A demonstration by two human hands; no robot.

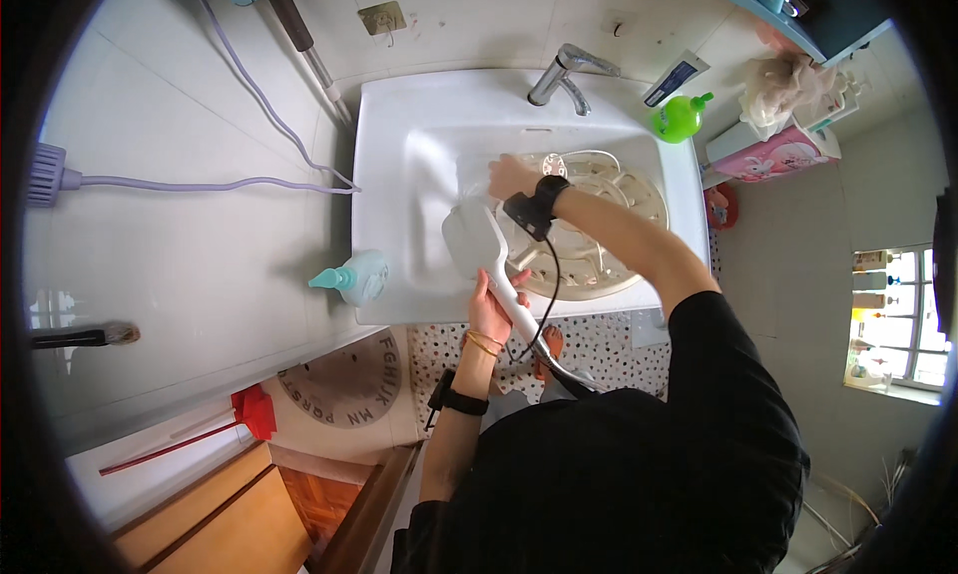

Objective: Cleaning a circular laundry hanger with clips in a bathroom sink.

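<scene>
My left hand is wrapped round the handle of a white shower head, which points over the left part of the sink. The metal hose runs back toward my body. My right hand reaches into the basin just beyond the shower head. Its fingers are curled beside something clear, and I cannot make out what they hold. Under my right forearm lies a large round beige plastic piece with ribs and openings, tilted inside the sink. My wrist and arm cover part of it.
A chrome faucet stands at the sink's back, with a green bottle and a tube to its right. A pump bottle with a teal top is on the left rim. A lilac cord hangs along the left wall.
</scene>
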